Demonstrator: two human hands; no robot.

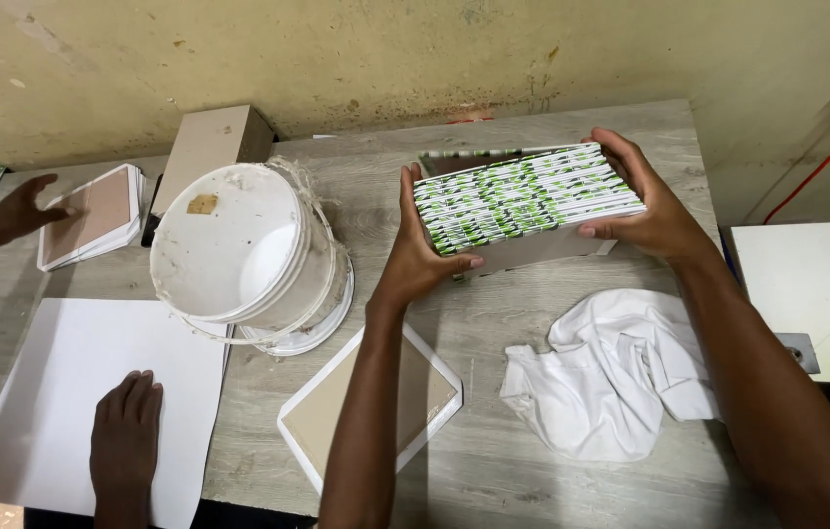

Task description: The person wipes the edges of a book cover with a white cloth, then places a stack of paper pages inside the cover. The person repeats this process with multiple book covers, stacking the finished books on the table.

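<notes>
Both forearms reach up from the lower edge, the left one nearly straight up the middle, the right one slanting in from the lower right corner. Between them they lift a stack of booklets (523, 199) with green-and-white spines, held spine-side up above the far middle of the grey wooden table (493, 460). The left hand (419, 257) clasps the stack's near-left end — thumb along the front, fingers wrapped behind. The right hand (652, 201) grips the far-right end, fingers curled over the top edge, thumb pressed to the side. Below lie a crumpled white cloth (616, 377) and a white-framed brown board (372, 404). To the left sits a tipped white plastic bucket (239, 255) — beyond it, another person's hands rest on a white sheet (72, 392) and a smaller stack of boards (92, 217).
</notes>
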